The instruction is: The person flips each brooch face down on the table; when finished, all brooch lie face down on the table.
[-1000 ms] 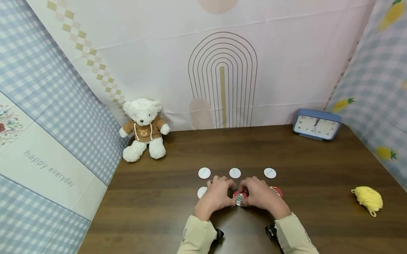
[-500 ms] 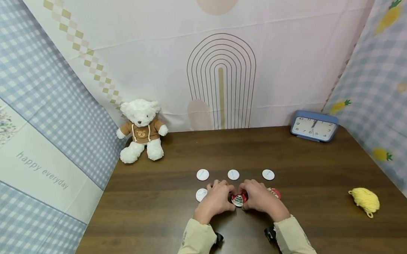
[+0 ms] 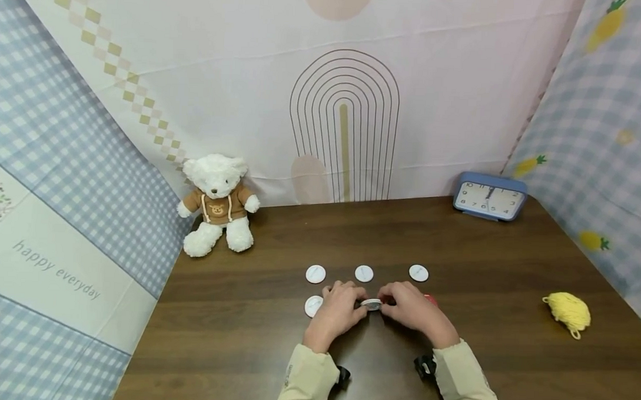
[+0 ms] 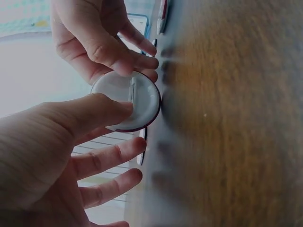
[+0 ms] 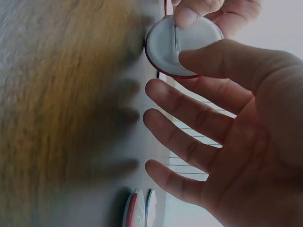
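A round pin-back button badge [image 3: 371,304] is held on edge between both hands, just above the table. Its white back with a metal pin bar faces the wrists, and a dark red rim shows in the left wrist view. My left hand [image 3: 338,311] pinches one side, thumb on the back of the badge [image 4: 147,105], its other fingers spread. My right hand [image 3: 411,307] pinches the opposite side, thumb beside the pin of the badge [image 5: 160,47]. A red badge [image 3: 430,299] lies partly hidden behind the right hand.
White round badges lie beyond the hands: a left one [image 3: 315,274], a middle one [image 3: 364,274], a right one [image 3: 418,273]. Another white badge [image 3: 312,306] sits by the left hand. A teddy bear [image 3: 216,205], blue clock [image 3: 490,197] and yellow yarn [image 3: 568,313] stand farther off.
The badge between the hands has turned from its red patterned front with a green tree to its white back, now seen nearly edge-on. Both hands stay close together around it.
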Demonstrator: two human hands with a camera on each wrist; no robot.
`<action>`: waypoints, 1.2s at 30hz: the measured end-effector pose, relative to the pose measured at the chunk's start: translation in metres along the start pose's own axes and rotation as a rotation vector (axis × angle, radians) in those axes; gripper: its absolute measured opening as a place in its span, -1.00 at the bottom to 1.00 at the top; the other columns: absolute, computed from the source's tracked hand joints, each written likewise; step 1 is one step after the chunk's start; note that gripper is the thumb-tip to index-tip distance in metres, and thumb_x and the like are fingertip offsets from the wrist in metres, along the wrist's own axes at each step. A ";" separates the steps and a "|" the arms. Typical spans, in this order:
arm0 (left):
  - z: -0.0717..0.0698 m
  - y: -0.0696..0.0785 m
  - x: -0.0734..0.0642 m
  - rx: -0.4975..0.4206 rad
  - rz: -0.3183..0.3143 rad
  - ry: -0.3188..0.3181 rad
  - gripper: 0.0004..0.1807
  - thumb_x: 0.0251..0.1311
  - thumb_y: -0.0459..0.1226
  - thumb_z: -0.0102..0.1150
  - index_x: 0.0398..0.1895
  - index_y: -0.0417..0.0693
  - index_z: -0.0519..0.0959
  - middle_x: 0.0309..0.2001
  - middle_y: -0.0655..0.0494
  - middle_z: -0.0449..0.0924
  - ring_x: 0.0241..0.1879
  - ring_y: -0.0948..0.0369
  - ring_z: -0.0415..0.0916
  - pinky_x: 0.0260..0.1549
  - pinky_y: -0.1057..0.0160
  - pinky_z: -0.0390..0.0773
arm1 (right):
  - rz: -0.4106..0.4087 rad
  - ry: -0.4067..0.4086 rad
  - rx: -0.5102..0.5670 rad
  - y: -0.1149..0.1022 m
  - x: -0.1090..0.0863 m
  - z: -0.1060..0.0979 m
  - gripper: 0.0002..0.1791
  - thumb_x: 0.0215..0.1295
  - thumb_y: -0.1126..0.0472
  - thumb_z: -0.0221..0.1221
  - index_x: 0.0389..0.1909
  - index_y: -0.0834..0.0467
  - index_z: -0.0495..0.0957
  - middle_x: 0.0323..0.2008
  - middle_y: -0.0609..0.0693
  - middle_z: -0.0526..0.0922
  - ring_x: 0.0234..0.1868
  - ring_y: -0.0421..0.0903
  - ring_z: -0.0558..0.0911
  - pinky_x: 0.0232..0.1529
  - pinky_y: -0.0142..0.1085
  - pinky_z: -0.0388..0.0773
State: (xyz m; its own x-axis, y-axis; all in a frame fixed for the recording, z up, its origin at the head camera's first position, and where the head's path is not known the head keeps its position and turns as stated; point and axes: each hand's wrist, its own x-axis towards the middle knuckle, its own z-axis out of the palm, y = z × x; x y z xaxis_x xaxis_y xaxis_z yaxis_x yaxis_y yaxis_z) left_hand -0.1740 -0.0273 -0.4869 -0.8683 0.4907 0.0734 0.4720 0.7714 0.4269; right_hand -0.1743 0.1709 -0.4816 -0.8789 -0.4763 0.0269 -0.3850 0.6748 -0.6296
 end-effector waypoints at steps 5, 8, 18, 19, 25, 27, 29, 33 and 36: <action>0.000 0.001 -0.002 0.021 -0.020 -0.001 -0.97 0.18 -0.23 0.33 -0.34 0.11 0.65 -0.37 0.26 0.50 -0.36 0.20 0.33 -0.22 0.07 0.25 | -0.002 0.029 0.000 -0.002 0.001 0.002 -0.89 0.27 0.37 0.26 -0.38 0.09 0.66 -0.47 -0.21 0.57 -0.45 -0.27 0.46 -0.36 -0.29 0.45; 0.001 0.001 -0.004 0.038 -0.030 -0.003 -0.96 0.18 -0.22 0.33 -0.37 0.10 0.64 -0.38 0.26 0.49 -0.35 0.19 0.35 -0.23 0.05 0.27 | 0.009 0.057 0.004 -0.005 0.002 0.005 -0.89 0.23 0.38 0.28 -0.36 0.09 0.64 -0.48 -0.22 0.55 -0.45 -0.28 0.47 -0.35 -0.29 0.46; 0.004 0.003 -0.010 0.092 -0.076 0.034 -0.84 0.10 -0.24 0.40 -0.33 0.00 0.58 -0.36 0.14 0.50 -0.28 0.07 0.43 -0.21 -0.06 0.32 | -0.001 0.123 -0.056 -0.012 0.008 0.024 -0.74 0.10 0.46 0.35 -0.31 0.12 0.52 -0.53 -0.17 0.47 -0.49 -0.23 0.38 -0.39 -0.29 0.38; 0.005 0.003 -0.010 0.094 -0.078 0.044 -0.83 0.10 -0.24 0.40 -0.31 -0.01 0.58 -0.36 0.13 0.51 -0.27 0.06 0.43 -0.22 -0.05 0.32 | 0.007 0.128 -0.066 -0.013 0.008 0.025 -0.73 0.10 0.47 0.35 -0.30 0.12 0.51 -0.52 -0.16 0.46 -0.49 -0.22 0.38 -0.39 -0.28 0.39; 0.009 0.004 -0.007 0.059 -0.107 0.073 -0.73 0.09 -0.24 0.43 -0.21 -0.02 0.53 -0.30 0.12 0.53 -0.23 0.03 0.45 -0.16 -0.10 0.33 | 0.039 0.137 -0.077 -0.013 0.008 0.026 -0.70 0.10 0.46 0.36 -0.27 0.15 0.47 -0.54 -0.13 0.44 -0.50 -0.18 0.39 -0.41 -0.24 0.39; 0.010 0.005 -0.006 0.046 -0.121 0.067 -0.71 0.10 -0.24 0.43 -0.20 -0.02 0.50 -0.30 0.12 0.51 -0.22 0.03 0.44 -0.12 -0.12 0.32 | 0.047 0.133 -0.075 -0.013 0.008 0.026 -0.71 0.11 0.44 0.37 -0.25 0.15 0.47 -0.54 -0.13 0.44 -0.51 -0.18 0.39 -0.41 -0.23 0.39; 0.010 0.005 -0.006 0.041 -0.126 0.062 -0.70 0.12 -0.24 0.43 -0.21 -0.02 0.48 -0.31 0.13 0.49 -0.23 0.03 0.43 -0.12 -0.13 0.32 | 0.066 0.127 -0.073 -0.013 0.009 0.026 -0.70 0.13 0.42 0.38 -0.23 0.16 0.47 -0.55 -0.13 0.43 -0.52 -0.18 0.39 -0.42 -0.23 0.39; 0.008 0.006 -0.006 0.054 -0.129 0.048 -0.71 0.16 -0.19 0.42 -0.23 -0.01 0.46 -0.30 0.12 0.47 -0.22 0.04 0.40 -0.14 -0.10 0.32 | 0.086 0.114 -0.072 -0.012 0.009 0.026 -0.69 0.14 0.37 0.40 -0.21 0.15 0.46 -0.55 -0.12 0.41 -0.51 -0.17 0.38 -0.41 -0.23 0.38; 0.008 0.006 -0.007 0.066 -0.128 0.043 -0.71 0.16 -0.17 0.43 -0.24 -0.02 0.48 -0.28 0.10 0.45 -0.22 0.04 0.38 -0.16 -0.07 0.30 | 0.078 0.106 -0.084 -0.012 0.010 0.025 -0.70 0.14 0.35 0.42 -0.25 0.14 0.47 -0.53 -0.11 0.41 -0.48 -0.16 0.38 -0.38 -0.20 0.35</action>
State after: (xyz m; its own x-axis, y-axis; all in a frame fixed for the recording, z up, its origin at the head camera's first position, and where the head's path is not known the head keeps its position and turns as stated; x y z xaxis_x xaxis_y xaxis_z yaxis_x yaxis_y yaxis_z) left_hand -0.1642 -0.0229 -0.4920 -0.9271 0.3696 0.0616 0.3647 0.8520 0.3755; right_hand -0.1712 0.1442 -0.4927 -0.9303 -0.3612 0.0646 -0.3322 0.7545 -0.5660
